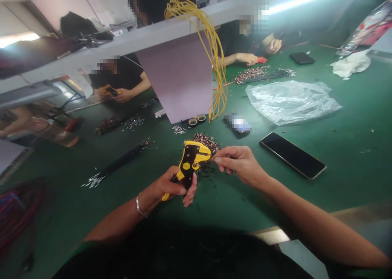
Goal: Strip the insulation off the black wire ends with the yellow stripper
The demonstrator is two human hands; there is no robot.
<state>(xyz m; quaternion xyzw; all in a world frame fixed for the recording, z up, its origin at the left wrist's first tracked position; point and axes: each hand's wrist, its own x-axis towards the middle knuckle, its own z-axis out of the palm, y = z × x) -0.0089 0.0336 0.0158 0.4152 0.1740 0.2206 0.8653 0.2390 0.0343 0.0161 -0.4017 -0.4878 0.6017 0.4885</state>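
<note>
My left hand [179, 185] is wrapped around the handles of a yellow and black wire stripper [192, 158], its nose pointing right. At that nose, the thumb and forefinger of my right hand [237, 160] pinch a thin, dark wire [212, 158], mostly hidden by the fingers. A heap of short dark wires with coppery ends [206, 140] lies behind and beneath the tool. To the left, a bundle of long black wires [122, 158] with bright stripped ends rests on the green table [263, 205].
A dark-screened phone [293, 154] lies to the right, with a clear plastic bag [292, 101] behind it. Two tape rolls [197, 120] sit near the upright panel [183, 79]. Yellow wires [218, 67] hang over the shelf. Co-workers' hands [118, 93] hold tools across the table.
</note>
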